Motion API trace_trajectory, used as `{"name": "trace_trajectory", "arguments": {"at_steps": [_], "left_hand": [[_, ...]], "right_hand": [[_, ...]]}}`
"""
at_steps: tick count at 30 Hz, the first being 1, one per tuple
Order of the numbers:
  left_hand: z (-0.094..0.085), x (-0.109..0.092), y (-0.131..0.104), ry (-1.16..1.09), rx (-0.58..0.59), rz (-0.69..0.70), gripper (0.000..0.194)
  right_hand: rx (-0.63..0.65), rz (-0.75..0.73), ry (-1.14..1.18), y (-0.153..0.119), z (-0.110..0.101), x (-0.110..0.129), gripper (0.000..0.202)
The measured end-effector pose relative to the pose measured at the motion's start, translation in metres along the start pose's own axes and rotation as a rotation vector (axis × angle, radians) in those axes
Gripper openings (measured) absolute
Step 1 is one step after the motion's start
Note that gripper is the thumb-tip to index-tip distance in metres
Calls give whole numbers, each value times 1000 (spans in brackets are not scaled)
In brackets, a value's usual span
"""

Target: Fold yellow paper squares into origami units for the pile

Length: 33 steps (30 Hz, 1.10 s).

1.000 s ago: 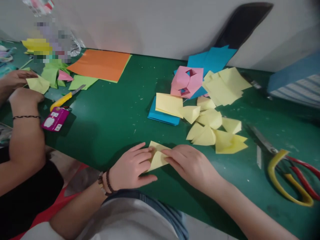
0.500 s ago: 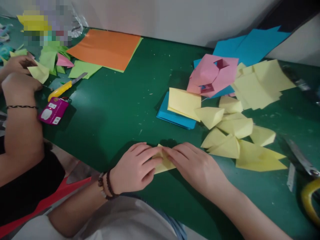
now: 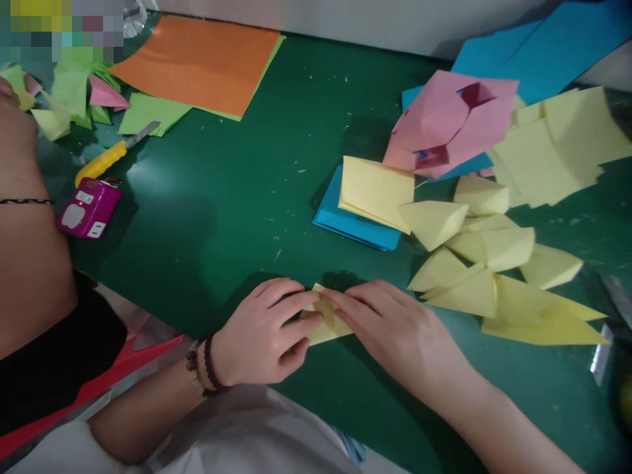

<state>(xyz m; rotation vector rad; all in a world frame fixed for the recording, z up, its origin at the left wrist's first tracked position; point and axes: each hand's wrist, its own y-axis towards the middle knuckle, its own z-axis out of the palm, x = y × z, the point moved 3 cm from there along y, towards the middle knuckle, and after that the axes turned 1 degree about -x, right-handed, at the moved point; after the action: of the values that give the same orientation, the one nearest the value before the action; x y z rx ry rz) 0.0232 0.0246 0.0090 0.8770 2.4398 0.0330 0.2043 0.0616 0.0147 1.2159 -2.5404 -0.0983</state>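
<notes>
At the near edge of the table, a small folded piece of pale yellow paper lies between my two hands. My left hand has its fingers bent over the paper's left part, with the thumb tucked low. From the other side, the fingertips of my right hand press on its upper edge, partly hiding it. To the right of my right hand lie several folded yellow paper pieces. Beyond my hands, a folded yellow sheet rests on a folded blue paper.
A pink paper shape stands at the back right, near blue sheets and flat yellow paper. An orange sheet lies far left. A yellow cutter with bared blade and a purple box lie near another person's arm.
The view has shifted and tilted down a little, so the far things sit higher. My hands stay on the yellow paper. The other person's hand has moved off a yellow piece on the left.
</notes>
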Motion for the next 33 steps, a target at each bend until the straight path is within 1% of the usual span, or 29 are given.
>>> {"name": "trace_trajectory", "arguments": {"at_steps": [17,29,33], "left_hand": [[1,3,-3,-11,10,27,19],[3,3,-4,2,28,4,25],[2,2,-4,7,35,7,24]], "right_hand": [[-6,17,8,-3,1,3,32],[-30,33,-6,-3,0,4,30],[-31,38,-3,-3,1,4,31]]}}
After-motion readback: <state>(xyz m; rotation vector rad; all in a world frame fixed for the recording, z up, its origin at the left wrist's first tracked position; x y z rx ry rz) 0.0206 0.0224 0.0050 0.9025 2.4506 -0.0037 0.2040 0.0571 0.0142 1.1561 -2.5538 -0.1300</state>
